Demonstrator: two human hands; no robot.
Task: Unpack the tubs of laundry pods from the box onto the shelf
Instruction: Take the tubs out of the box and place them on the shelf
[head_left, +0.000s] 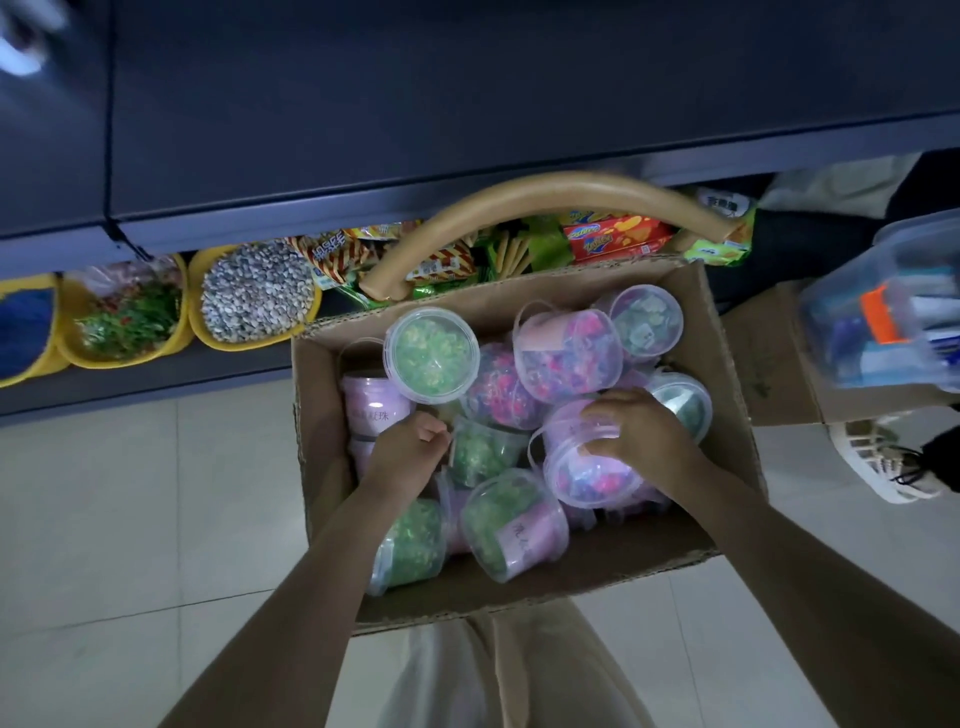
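Observation:
An open cardboard box (613, 566) sits on the floor in front of me, filled with several clear plastic tubs of green or pink-and-purple laundry pods. My right hand (636, 431) grips the top of a pink-purple tub (582, 478) lying on its side at the box's middle right. My left hand (410, 449) reaches in at the left and pinches something at a green tub (480, 449); what it pinches is hidden by the fingers. A green tub (431, 354) with its lid facing up lies at the back left. The dark shelf (467, 104) runs above the box.
Below the shelf, yellow bins (200, 332) hold seeds and dried goods, beside snack packets (613, 236) in a basket with a tan handle (545, 195). A second cardboard box (779, 364) and a clear bin (893, 312) stand at right. Another person's sandalled foot (878, 457) is near them.

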